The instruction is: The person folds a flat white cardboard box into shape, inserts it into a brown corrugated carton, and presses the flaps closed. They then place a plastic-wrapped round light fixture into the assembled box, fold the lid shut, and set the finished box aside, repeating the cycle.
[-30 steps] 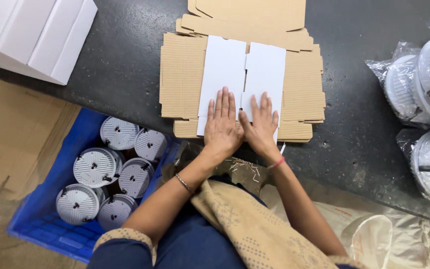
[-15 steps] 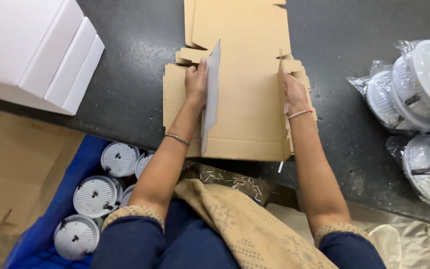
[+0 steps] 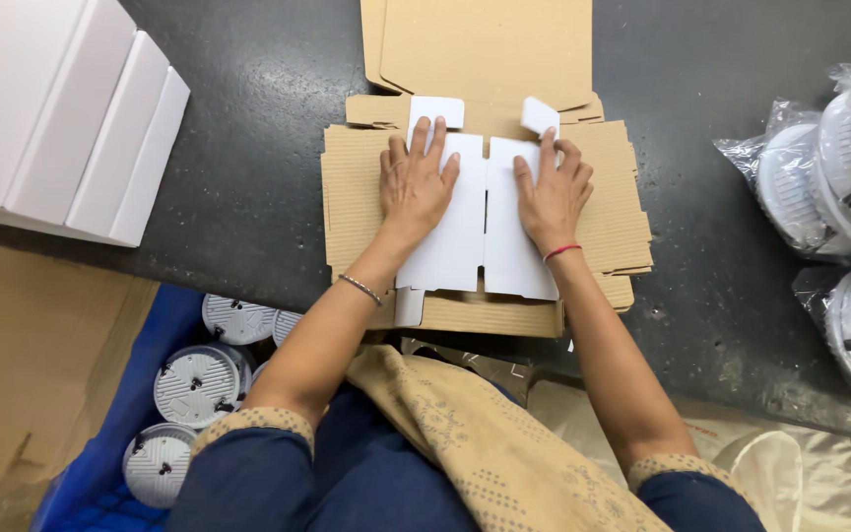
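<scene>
The flat cardboard box blank (image 3: 485,222) under both palms looks light and thin, stiff across its panels but ready to bend at the creases, so I judge it best taken by its edges or flaps rather than the middle. The left hand (image 3: 418,187) and right hand (image 3: 550,192) lie spread and flat, gripping nothing, each pressing a white panel down. The blank is white inside, brown corrugated outside, with small tabs beyond the fingertips, on a dark tabletop (image 3: 248,118).
</scene>
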